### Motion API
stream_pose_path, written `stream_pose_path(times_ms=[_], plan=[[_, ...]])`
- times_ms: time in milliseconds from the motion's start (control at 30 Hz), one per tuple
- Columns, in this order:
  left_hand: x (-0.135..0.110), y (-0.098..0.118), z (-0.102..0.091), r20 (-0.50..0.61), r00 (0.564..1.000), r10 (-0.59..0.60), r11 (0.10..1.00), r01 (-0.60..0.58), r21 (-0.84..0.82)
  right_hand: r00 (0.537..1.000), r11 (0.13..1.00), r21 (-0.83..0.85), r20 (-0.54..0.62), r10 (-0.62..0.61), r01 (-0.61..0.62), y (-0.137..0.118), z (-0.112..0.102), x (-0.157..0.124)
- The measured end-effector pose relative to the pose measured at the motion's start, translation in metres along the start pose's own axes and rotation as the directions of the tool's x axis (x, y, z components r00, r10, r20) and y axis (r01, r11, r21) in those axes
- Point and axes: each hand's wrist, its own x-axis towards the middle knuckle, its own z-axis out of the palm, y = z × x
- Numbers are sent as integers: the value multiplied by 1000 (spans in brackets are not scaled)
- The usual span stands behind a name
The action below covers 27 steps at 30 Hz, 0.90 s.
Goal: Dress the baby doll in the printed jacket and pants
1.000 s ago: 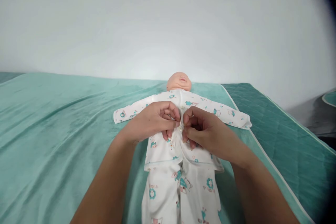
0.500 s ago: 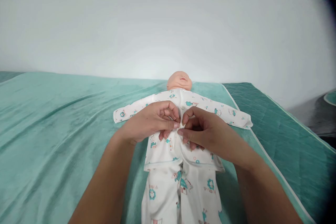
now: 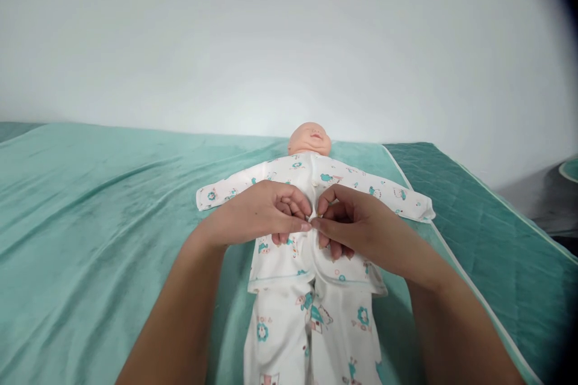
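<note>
A baby doll (image 3: 309,138) lies face up on a teal blanket (image 3: 99,216), dressed in a white printed shirt (image 3: 289,252) and matching trousers (image 3: 311,331). Both hands meet at the shirt's front opening over the doll's belly. My left hand (image 3: 257,213) pinches the left edge of the shirt front between thumb and curled fingers. My right hand (image 3: 356,222) pinches the right edge, thumb tip touching the left thumb. The fastening between the fingertips is too small to make out. The sleeves lie spread out to both sides.
A white wall (image 3: 289,54) rises behind the bed. A darker quilted teal mat (image 3: 487,234) with white piping lies under the blanket at the right. Part of a round teal object (image 3: 569,168) shows at the far right edge.
Both hands have slid slightly down the shirt front and pressed closer together, thumbs now touching. The doll has not moved.
</note>
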Motion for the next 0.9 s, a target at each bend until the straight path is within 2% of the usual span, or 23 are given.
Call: stream_pose_path(times_ms=[200, 900], plan=[[-1, 3, 3, -19, 1000, -6, 998, 7, 55, 1000, 1000, 1, -18, -1, 1, 1, 1, 1], [1, 0, 5, -32, 996, 87, 995, -86, 41, 999, 999, 49, -28, -19, 20, 1, 1, 1]])
